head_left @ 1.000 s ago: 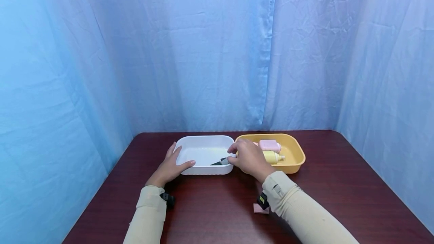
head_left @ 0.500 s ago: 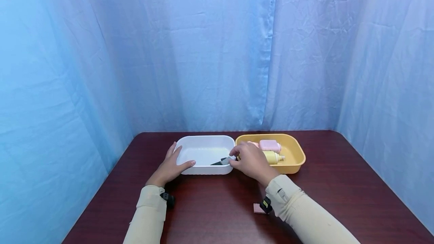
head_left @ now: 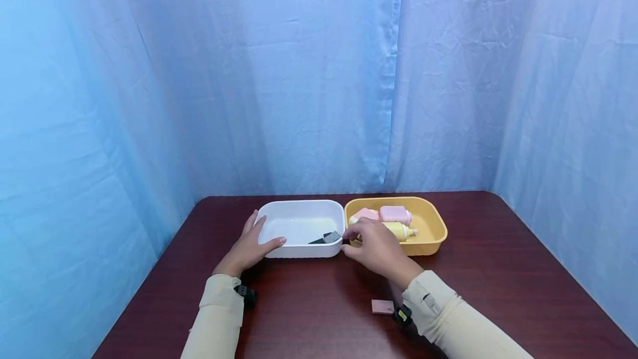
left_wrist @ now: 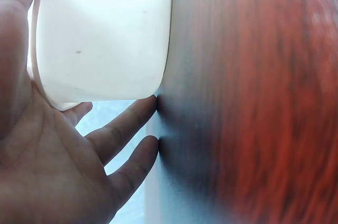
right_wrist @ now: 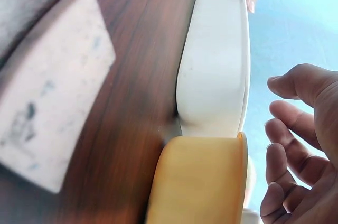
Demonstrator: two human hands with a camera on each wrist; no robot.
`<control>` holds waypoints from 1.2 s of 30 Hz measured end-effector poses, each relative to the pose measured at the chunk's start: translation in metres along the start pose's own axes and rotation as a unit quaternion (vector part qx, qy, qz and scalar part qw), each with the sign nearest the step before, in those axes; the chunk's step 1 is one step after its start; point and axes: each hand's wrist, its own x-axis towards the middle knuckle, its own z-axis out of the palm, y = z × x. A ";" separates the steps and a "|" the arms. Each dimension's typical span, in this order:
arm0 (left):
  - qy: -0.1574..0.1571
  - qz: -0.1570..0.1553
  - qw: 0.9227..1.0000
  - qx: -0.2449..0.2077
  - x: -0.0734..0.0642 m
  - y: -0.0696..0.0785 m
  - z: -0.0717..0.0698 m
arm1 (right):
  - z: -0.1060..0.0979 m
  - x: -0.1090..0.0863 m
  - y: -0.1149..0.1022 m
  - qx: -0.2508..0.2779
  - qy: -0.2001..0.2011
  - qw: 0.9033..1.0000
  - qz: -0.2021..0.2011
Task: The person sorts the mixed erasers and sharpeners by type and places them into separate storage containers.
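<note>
My left hand (head_left: pixel 249 247) rests on the left end of the white tray (head_left: pixel 299 251), thumb at its front rim. In the left wrist view its straight, spread fingers (left_wrist: pixel 129 123) reach past the tray's end down to the table. A small grey block (head_left: pixel 332 236) lies in the tray's front right corner, next to dark flat pieces (head_left: pixel 317 241). My right hand (head_left: pixel 377 245) hovers over the front left part of the yellow tray (head_left: pixel 435 218). Its fingers are loosely bent and hold nothing, as the right wrist view shows.
Inside the yellow tray lie a pink bottle (head_left: pixel 395 214), a yellow squeeze bottle (head_left: pixel 400 231) and a salmon-pink item (head_left: pixel 366 214). A smudged pink block (head_left: pixel 382 307) is on the dark wooden table (head_left: pixel 309 314) near the right wrist. Blue curtains (head_left: pixel 319 82) hang behind and at both sides.
My right hand has let go of the grey block and drawn back to the right, away from the white tray. The left hand has stayed in place.
</note>
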 end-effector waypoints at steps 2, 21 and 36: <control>-0.001 0.000 1.000 0.000 0.000 0.000 0.000 | -0.001 -0.004 0.002 0.007 0.002 1.000 0.005; -0.002 -0.004 1.000 -0.011 0.001 -0.001 0.003 | -0.014 -0.037 0.015 0.048 -0.015 0.999 -0.009; 0.000 -0.006 1.000 -0.004 0.001 0.000 0.001 | -0.023 -0.077 0.034 0.044 -0.062 0.997 -0.005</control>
